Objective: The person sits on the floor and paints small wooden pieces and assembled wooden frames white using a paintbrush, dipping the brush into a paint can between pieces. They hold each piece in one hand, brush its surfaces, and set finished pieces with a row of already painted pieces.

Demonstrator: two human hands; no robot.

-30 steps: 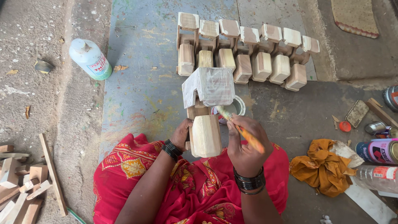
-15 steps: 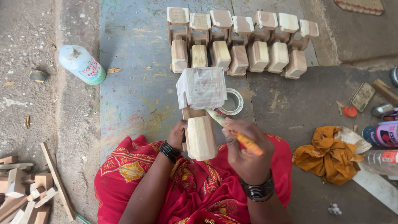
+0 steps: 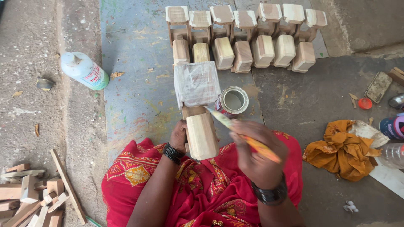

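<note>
Left hand (image 3: 179, 135) is wrapped around the side of a wooden block piece (image 3: 201, 133) propped over the red-clad lap. Right hand (image 3: 257, 152) is fisted tight on a paintbrush (image 3: 244, 135), tip angled toward the white-coated top (image 3: 196, 83) beside the open paint tin (image 3: 232, 101).

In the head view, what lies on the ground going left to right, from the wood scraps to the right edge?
Pile of wood scraps → white bottle → wooden piece held by the left hand → open tin → right hand with a brush → orange cloth → orange cap.
</note>
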